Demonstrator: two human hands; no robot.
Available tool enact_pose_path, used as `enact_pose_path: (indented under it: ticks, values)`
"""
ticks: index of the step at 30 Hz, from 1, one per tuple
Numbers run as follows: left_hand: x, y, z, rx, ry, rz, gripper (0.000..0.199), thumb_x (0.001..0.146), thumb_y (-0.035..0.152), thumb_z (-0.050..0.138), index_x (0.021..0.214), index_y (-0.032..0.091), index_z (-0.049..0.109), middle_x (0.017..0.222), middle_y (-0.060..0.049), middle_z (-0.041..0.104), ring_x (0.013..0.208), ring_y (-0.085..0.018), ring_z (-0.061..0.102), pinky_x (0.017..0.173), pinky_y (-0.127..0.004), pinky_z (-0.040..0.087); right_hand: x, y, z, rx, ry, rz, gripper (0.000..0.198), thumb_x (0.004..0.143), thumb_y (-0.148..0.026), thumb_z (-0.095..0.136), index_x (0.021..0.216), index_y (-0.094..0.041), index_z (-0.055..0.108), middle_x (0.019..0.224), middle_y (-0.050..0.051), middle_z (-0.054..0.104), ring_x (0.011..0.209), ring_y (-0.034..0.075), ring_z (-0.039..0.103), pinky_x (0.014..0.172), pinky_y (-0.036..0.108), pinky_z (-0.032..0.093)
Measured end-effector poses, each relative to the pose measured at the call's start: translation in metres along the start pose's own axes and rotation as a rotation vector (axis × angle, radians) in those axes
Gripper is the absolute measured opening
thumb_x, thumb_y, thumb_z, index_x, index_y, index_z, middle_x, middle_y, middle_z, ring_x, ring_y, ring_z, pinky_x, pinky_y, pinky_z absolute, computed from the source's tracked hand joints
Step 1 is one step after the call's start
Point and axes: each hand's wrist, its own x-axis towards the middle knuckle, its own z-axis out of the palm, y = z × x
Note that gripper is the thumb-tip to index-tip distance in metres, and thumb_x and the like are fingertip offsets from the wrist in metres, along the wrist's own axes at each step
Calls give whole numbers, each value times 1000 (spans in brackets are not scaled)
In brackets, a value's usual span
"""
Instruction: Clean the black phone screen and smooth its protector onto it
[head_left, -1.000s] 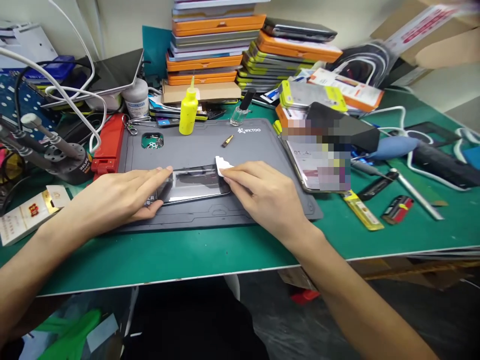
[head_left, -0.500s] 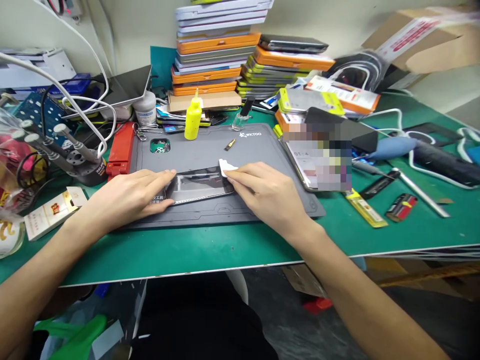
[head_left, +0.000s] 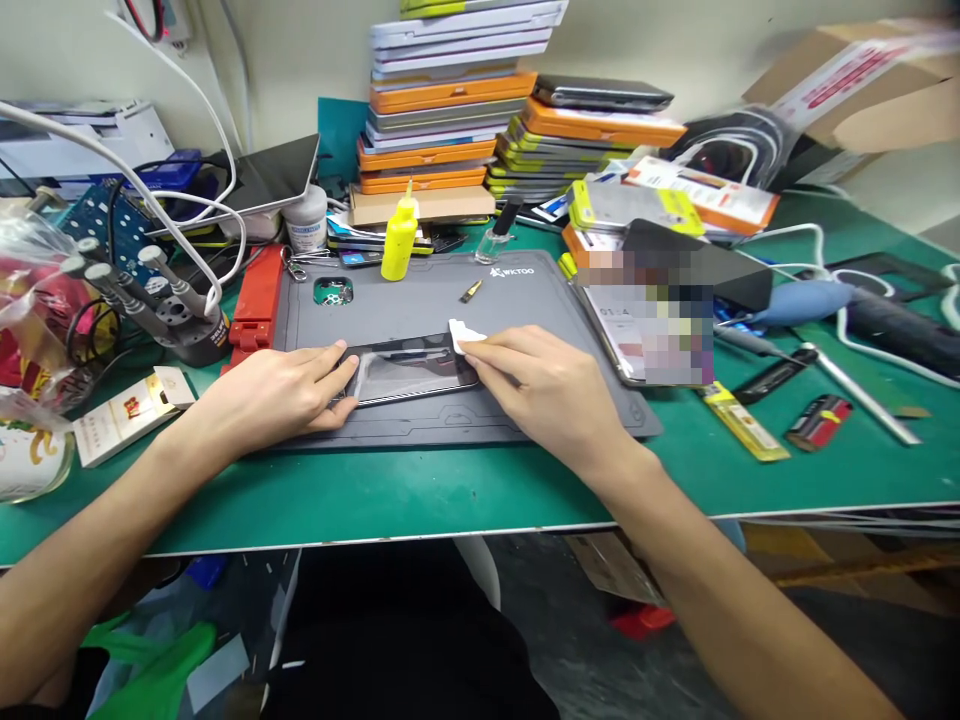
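A black smartphone (head_left: 409, 374) with a glossy, reflective face lies on a grey work mat (head_left: 525, 300). Its left end is gripped by my left hand (head_left: 292, 390), fingers on the upper side and thumb at the near edge. At the phone's right end, my right hand (head_left: 551, 385) pinches a small white wipe (head_left: 465, 336) against the glass between thumb and fingers. Behind the phone, a small brass-coloured tip or brush head (head_left: 471, 291) rests on the mat. A yellow squeeze bottle (head_left: 400, 240) stands at the mat's far edge.
To the left are a screwdriver stand (head_left: 187, 320), a red case (head_left: 256, 305) and a cigarette box (head_left: 131, 413). Stacked flat boxes (head_left: 450, 95) rise at the back. On the right lie a lit phone (head_left: 645, 335), a blue-handled tool (head_left: 806, 303) and a yellow packet (head_left: 746, 420).
The whole view has shifted, so everything sits slightly further right. My left hand still grips the phone, and my right hand keeps the wipe at its right end.
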Motion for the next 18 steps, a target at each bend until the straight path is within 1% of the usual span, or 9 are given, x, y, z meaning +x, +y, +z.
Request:
enact_pose_path:
  ticks: [6, 9, 12, 16, 18]
  values:
    - [5, 1, -2, 33, 76, 43, 51, 119, 32, 37, 123, 1, 77, 131, -21, 75, 102, -30, 82, 76, -37, 69, 1, -1, 0, -21, 3, 1, 19, 111, -19, 62, 114, -14, 80, 106, 6, 81, 88, 21, 71, 75, 38, 58]
    - [6, 1, -4, 19, 117, 41, 50, 119, 34, 38, 122, 2, 77, 129, -20, 77, 96, -28, 82, 69, -35, 68, 1, -1, -1, -12, -10, 27, 21, 112, -19, 61, 114, -15, 81, 106, 7, 81, 88, 21, 71, 76, 38, 59]
    - [5, 1, -4, 2, 126, 41, 51, 119, 35, 37, 122, 4, 78, 128, -16, 78, 94, -26, 83, 65, -35, 67, 1, -1, -2, 0, -12, 31, 19, 110, -18, 63, 115, -13, 81, 103, 7, 80, 88, 21, 70, 78, 39, 59]
    - [3, 1, -4, -11, 128, 32, 51, 119, 35, 38, 123, 4, 78, 128, -16, 78, 93, -27, 83, 62, -37, 66, 0, -1, -2, 57, -12, 33, 14, 108, -15, 66, 114, -13, 79, 102, 5, 79, 89, 22, 71, 80, 39, 59]
    - [2, 0, -4, -24, 122, 29, 52, 119, 36, 37, 123, 4, 78, 128, -16, 78, 94, -27, 83, 64, -38, 67, 1, -1, -2, 66, -9, 31, 13, 108, -14, 67, 114, -14, 79, 103, 5, 79, 89, 22, 71, 80, 39, 59]
